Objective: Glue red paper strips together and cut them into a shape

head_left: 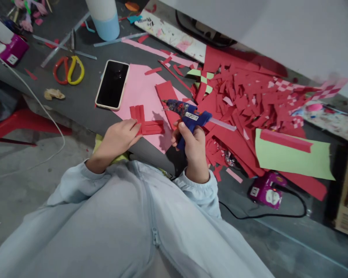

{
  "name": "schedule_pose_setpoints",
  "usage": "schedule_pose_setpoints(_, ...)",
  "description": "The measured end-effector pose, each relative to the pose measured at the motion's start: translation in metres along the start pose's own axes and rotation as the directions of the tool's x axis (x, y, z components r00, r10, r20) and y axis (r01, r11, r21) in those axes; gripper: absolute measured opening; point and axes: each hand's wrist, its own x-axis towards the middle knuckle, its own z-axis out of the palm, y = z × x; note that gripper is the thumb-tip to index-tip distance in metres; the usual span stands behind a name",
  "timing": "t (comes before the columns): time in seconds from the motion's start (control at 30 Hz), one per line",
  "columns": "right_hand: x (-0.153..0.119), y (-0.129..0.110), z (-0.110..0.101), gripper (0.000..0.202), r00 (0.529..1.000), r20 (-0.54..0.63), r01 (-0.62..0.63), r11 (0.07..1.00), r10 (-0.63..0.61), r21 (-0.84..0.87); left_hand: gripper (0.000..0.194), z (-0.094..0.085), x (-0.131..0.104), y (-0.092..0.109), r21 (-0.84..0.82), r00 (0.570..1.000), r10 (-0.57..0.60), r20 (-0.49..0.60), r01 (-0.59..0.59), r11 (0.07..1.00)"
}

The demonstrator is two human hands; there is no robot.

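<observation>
My right hand point(192, 144) is wrapped round a blue hot glue gun point(188, 112), its nozzle pointing left above the pink paper point(147, 87). A pale glue stick point(222, 124) sticks out of the gun's back end. My left hand point(120, 135) pinches the corner of several red paper strips point(153, 126) that meet in an L shape. Those strips lie partly over the near edge of the pink paper. Beyond the nozzle, a wide red paper piece point(166, 92) rests on the pink sheet. A phone point(113, 84) lies just past my left hand.
Cut red paper pieces point(237, 92) are heaped at the right, beside a green sheet point(292, 158). A purple power socket point(268, 191) with a black cord sits at the near right. Scissors point(69, 70) and a blue-and-white bottle point(104, 19) stand farther left. A red stool point(23, 121) is beyond the table edge.
</observation>
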Motion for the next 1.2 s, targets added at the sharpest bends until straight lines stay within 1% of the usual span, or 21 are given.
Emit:
schedule_pose_setpoints(0.1, 0.000, -0.001, 0.001, 0.037, 1.000, -0.029, -0.008, 1.000, 0.009, 0.008, 0.032, -0.001, 0.001, -0.004, 0.014, 0.998, 0.055, -0.002, -0.055, 0.998)
schedule_pose_setpoints(0.27, 0.001, -0.001, 0.000, 0.040, 0.997, -0.072, -0.018, 0.999, 0.021, 0.041, 0.030, 0.001, 0.004, -0.014, -0.062, 0.999, 0.033, -0.012, -0.034, 0.998)
schedule_pose_setpoints(0.33, 0.001, 0.000, 0.000, 0.040, 0.997, -0.080, -0.019, 0.999, 0.023, 0.051, 0.030, 0.000, 0.006, -0.016, -0.109, 0.999, -0.024, -0.041, 0.019, 0.994)
schedule_pose_setpoints(0.37, 0.001, 0.001, -0.001, 0.040, 0.996, -0.087, -0.019, 0.998, 0.024, 0.052, 0.031, -0.001, 0.007, -0.017, -0.151, 0.994, -0.076, -0.073, 0.064, 0.986)
schedule_pose_setpoints(0.43, 0.001, 0.001, -0.001, 0.040, 0.994, -0.102, -0.021, 0.999, 0.026, 0.050, 0.032, -0.006, 0.009, -0.018, -0.292, 0.965, -0.213, -0.155, 0.162, 0.943)
schedule_pose_setpoints(0.5, 0.001, 0.001, -0.001, 0.040, 0.992, -0.118, -0.026, 0.999, 0.031, 0.047, 0.031, -0.011, 0.010, -0.017, -0.498, 0.909, -0.358, -0.212, 0.215, 0.840)
schedule_pose_setpoints(0.57, 0.001, 0.001, -0.001, 0.039, 0.991, -0.130, -0.025, 0.998, 0.032, 0.053, 0.031, -0.016, 0.012, -0.015, -0.711, 0.858, -0.474, -0.199, 0.206, 0.673)
schedule_pose_setpoints(0.6, 0.001, 0.001, -0.001, 0.039, 0.991, -0.130, -0.024, 0.998, 0.031, 0.058, 0.032, -0.018, 0.013, -0.013, -0.804, 0.842, -0.516, -0.159, 0.193, 0.563)
schedule_pose_setpoints(0.67, 0.001, 0.002, -0.001, 0.038, 0.991, -0.129, -0.021, 0.998, 0.030, 0.066, 0.035, -0.021, 0.015, -0.008, -0.935, 0.827, -0.562, -0.036, 0.171, 0.312)
schedule_pose_setpoints(0.73, 0.001, 0.002, -0.001, 0.037, 0.992, -0.122, -0.020, 0.997, 0.029, 0.072, 0.036, -0.023, 0.017, -0.003, -0.983, 0.819, -0.566, 0.097, 0.169, 0.076)
schedule_pose_setpoints(0.77, 0.001, 0.002, -0.001, 0.037, 0.993, -0.118, -0.020, 0.997, 0.029, 0.075, 0.036, -0.024, 0.017, -0.001, -0.985, 0.812, -0.564, 0.153, 0.173, -0.017)
schedule_pose_setpoints(0.8, 0.001, 0.002, -0.001, 0.036, 0.993, -0.115, -0.020, 0.997, 0.029, 0.079, 0.036, -0.026, 0.018, 0.002, -0.980, 0.804, -0.561, 0.198, 0.179, -0.090)
schedule_pose_setpoints(0.83, 0.002, 0.002, -0.001, 0.035, 0.993, -0.113, -0.019, 0.996, 0.028, 0.083, 0.036, -0.027, 0.018, 0.004, -0.973, 0.796, -0.558, 0.233, 0.183, -0.144)
schedule_pose_setpoints(0.87, 0.002, 0.003, -0.001, 0.034, 0.994, -0.110, -0.020, 0.996, 0.029, 0.085, 0.037, -0.028, 0.018, 0.006, -0.965, 0.791, -0.555, 0.258, 0.188, -0.181)
schedule_pose_setpoints(0.93, 0.002, 0.003, -0.001, 0.034, 0.994, -0.101, -0.025, 0.996, 0.033, 0.085, 0.038, -0.031, 0.018, 0.009, -0.957, 0.785, -0.551, 0.283, 0.194, -0.215)
schedule_pose_setpoints(1.03, 0.001, 0.002, 0.000, 0.033, 0.995, -0.092, -0.024, 0.996, 0.032, 0.085, 0.041, -0.031, 0.018, 0.012, -0.958, 0.784, -0.555, 0.278, 0.183, -0.221)
schedule_pose_setpoints(1.2, 0.001, 0.000, 0.001, 0.033, 0.995, -0.096, -0.016, 0.998, 0.023, 0.067, 0.044, -0.027, 0.017, 0.013, -0.959, 0.773, -0.576, 0.267, 0.157, -0.235)
